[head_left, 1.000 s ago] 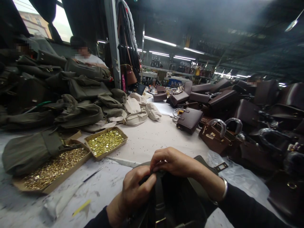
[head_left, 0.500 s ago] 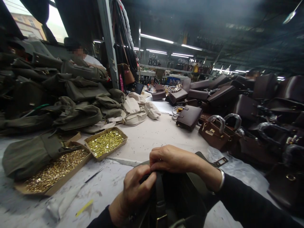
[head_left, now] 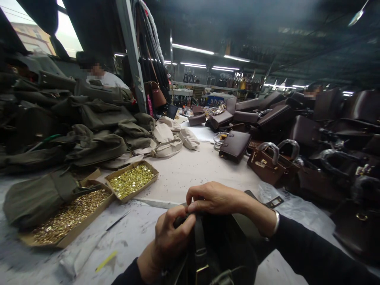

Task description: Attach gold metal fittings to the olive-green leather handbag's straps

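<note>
The white worktop (head_left: 190, 170) carries everything, and the dark bag (head_left: 225, 253), at its near edge right in front of the person, serves as the landmark. Far to the left of it and beyond rises a slumped pile of olive-green bags (head_left: 89, 118), soft and matte. To its right and beyond lies a heap of brown bags (head_left: 297, 130), stiffer, boxy and smooth, some with wrapped handles. The dark bag itself looks like supple leather, its mouth gaping, with a flat strap (head_left: 199, 241) running up its front to the rim. Left of it sit two shallow cardboard trays: the larger tray (head_left: 86, 223) nearer, the smaller tray (head_left: 141, 190) just beyond, both full of small shiny brass fittings. Both hands meet on the bag's top rim where the strap ends. The left hand (head_left: 170, 237) is closed, thumb and forefinger pinching the rim beside the strap. The right hand (head_left: 216, 198) arches over it, fingers curled down and pressing the same spot; whether a small part sits between them I cannot tell. This looks like fine fitting work at the strap's anchor, and I judge that any further move there needs a steady pinch and fingertip precision. A thin dark tool (head_left: 117, 219) and a yellow strip (head_left: 106, 261) lie left of the bag.
</note>
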`<state>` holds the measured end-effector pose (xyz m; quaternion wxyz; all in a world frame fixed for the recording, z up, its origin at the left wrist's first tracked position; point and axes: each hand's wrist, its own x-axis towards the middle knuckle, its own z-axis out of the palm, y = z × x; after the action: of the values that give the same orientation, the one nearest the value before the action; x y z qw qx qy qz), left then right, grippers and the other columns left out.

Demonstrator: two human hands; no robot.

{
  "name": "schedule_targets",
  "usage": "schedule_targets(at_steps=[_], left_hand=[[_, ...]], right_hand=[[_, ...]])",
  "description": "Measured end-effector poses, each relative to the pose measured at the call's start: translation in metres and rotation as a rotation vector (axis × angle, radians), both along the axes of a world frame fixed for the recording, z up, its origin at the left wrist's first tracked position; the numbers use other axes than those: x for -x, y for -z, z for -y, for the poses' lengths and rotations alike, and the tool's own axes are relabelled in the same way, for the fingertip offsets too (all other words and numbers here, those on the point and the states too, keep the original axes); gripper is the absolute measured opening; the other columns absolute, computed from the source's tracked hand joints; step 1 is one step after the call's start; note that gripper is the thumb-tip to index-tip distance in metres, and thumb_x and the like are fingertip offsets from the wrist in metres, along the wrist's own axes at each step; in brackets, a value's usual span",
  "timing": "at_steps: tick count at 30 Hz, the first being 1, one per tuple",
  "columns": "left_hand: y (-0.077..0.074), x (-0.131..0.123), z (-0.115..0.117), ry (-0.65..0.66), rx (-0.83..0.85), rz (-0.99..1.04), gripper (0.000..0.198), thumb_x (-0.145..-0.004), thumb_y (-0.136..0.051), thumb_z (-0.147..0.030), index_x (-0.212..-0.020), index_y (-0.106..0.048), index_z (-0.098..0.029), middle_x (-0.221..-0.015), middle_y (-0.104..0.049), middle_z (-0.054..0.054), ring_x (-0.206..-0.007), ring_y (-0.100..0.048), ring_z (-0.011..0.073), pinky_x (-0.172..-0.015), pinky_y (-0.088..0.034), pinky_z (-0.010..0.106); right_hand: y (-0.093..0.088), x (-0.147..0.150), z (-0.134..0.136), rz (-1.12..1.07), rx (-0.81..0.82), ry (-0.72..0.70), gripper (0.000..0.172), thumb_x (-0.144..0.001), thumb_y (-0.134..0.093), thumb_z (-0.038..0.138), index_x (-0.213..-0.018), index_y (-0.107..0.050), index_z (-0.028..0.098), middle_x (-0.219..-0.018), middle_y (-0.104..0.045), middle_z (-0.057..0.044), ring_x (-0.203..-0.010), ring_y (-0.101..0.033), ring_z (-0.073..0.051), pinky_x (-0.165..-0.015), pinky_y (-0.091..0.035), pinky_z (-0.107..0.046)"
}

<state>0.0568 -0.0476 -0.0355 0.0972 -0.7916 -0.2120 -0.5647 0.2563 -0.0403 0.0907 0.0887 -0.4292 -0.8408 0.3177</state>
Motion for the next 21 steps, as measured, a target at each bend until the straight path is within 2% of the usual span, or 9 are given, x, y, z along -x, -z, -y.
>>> schedule_targets(at_steps=[3,5,7,12,14,16,18,21], left_hand=[[0.002,0.001,-0.001,0.016,0.001,-0.009,0.016,-0.085,-0.066,-0.011,-0.098,-0.069,-0.022,-0.095,-0.061,0.006,-0.075,-0.066,0.0138,-0.062,-0.056,0.023],[0.002,0.001,-0.001,0.03,-0.002,-0.019,0.016,-0.085,-0.067,-0.012,-0.098,-0.07,-0.021,-0.097,-0.062,0.007,-0.076,-0.067,0.0147,-0.062,-0.057,0.024],[0.0,0.001,0.0,0.033,-0.006,-0.022,0.015,-0.085,-0.067,-0.012,-0.095,-0.071,-0.021,-0.095,-0.064,0.007,-0.074,-0.068,0.0147,-0.062,-0.057,0.024],[-0.009,-0.001,0.005,0.021,-0.025,-0.01,0.012,-0.084,-0.066,-0.012,-0.089,-0.072,-0.021,-0.086,-0.067,0.006,-0.069,-0.068,0.0154,-0.06,-0.057,0.024],[-0.009,-0.001,0.005,0.018,-0.028,-0.004,0.011,-0.085,-0.065,-0.014,-0.089,-0.073,-0.022,-0.084,-0.067,0.005,-0.069,-0.068,0.0154,-0.059,-0.057,0.024],[-0.008,-0.001,0.005,0.022,-0.023,0.0,0.012,-0.086,-0.065,-0.014,-0.091,-0.073,-0.022,-0.085,-0.068,0.005,-0.069,-0.068,0.0151,-0.06,-0.057,0.023],[-0.007,-0.001,0.005,0.023,-0.014,-0.005,0.011,-0.085,-0.066,-0.015,-0.092,-0.073,-0.022,-0.087,-0.069,0.006,-0.069,-0.068,0.015,-0.06,-0.057,0.024],[-0.007,-0.002,0.005,0.012,0.01,-0.009,0.01,-0.085,-0.067,-0.015,-0.091,-0.072,-0.022,-0.088,-0.069,0.006,-0.068,-0.068,0.0149,-0.06,-0.057,0.024]], right_hand=[[-0.004,-0.004,0.0,-0.108,0.027,-0.054,0.013,-0.097,-0.064,0.027,-0.106,-0.072,0.021,-0.1,-0.071,-0.001,-0.088,-0.063,-0.014,-0.078,-0.043,-0.021],[-0.005,-0.003,0.0,-0.071,0.007,-0.063,0.011,-0.094,-0.065,0.02,-0.102,-0.073,0.021,-0.098,-0.072,-0.001,-0.088,-0.064,-0.014,-0.079,-0.043,-0.021],[-0.004,0.0,0.0,0.01,-0.024,-0.051,0.01,-0.094,-0.066,0.025,-0.1,-0.073,0.021,-0.094,-0.072,-0.001,-0.084,-0.063,-0.014,-0.074,-0.042,-0.021],[0.0,0.006,0.001,0.143,-0.132,-0.051,0.029,-0.097,-0.062,0.046,-0.093,-0.072,0.02,-0.082,-0.07,-0.001,-0.073,-0.058,-0.015,-0.064,-0.036,-0.024],[0.0,0.003,0.0,0.076,-0.086,-0.051,0.023,-0.096,-0.064,0.042,-0.097,-0.073,0.021,-0.083,-0.07,0.0,-0.074,-0.059,-0.014,-0.065,-0.038,-0.023],[0.0,-0.002,-0.002,-0.013,-0.002,-0.059,0.013,-0.095,-0.067,0.031,-0.102,-0.073,0.022,-0.086,-0.071,0.002,-0.075,-0.06,-0.012,-0.069,-0.04,-0.021],[-0.002,-0.007,-0.003,-0.06,0.07,-0.068,0.012,-0.094,-0.067,0.022,-0.104,-0.073,0.021,-0.086,-0.071,0.003,-0.074,-0.06,-0.011,-0.07,-0.042,-0.019],[-0.002,-0.01,-0.002,-0.05,0.081,-0.072,0.011,-0.093,-0.067,0.021,-0.103,-0.073,0.02,-0.084,-0.069,0.003,-0.073,-0.06,-0.01,-0.068,-0.042,-0.018]])
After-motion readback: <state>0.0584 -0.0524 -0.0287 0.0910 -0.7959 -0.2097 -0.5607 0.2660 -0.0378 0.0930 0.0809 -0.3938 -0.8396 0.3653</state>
